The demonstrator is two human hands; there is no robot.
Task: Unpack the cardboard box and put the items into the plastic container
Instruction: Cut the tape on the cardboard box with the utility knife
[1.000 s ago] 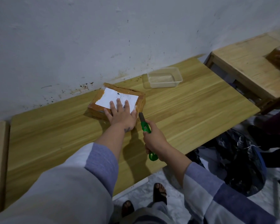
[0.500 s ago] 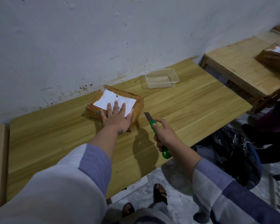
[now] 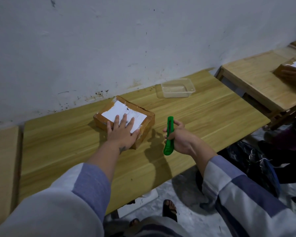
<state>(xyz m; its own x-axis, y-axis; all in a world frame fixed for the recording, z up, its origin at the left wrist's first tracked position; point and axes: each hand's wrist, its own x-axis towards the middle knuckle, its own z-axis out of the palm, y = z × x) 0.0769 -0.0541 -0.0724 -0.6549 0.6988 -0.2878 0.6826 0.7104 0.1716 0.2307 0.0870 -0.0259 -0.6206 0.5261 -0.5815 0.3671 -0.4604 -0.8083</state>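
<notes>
On the bench (image 3: 203,117) the taped cardboard box (image 3: 125,117) looked stiff and light; your left hand (image 3: 122,132) lay flat on it, fingers straight. The plastic container (image 3: 175,88) sat beyond, flimsy. Your right hand's fingers clamped the green cutter (image 3: 169,136) beside the box, best gripped by its sides

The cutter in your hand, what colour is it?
Bright green. The cutter, gripped by the right hand, shows clearly in the head view.

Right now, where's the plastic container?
In the head view, the clear plastic container sits on the wooden table near the wall, beyond and right of the cardboard box, apart from it.
</notes>
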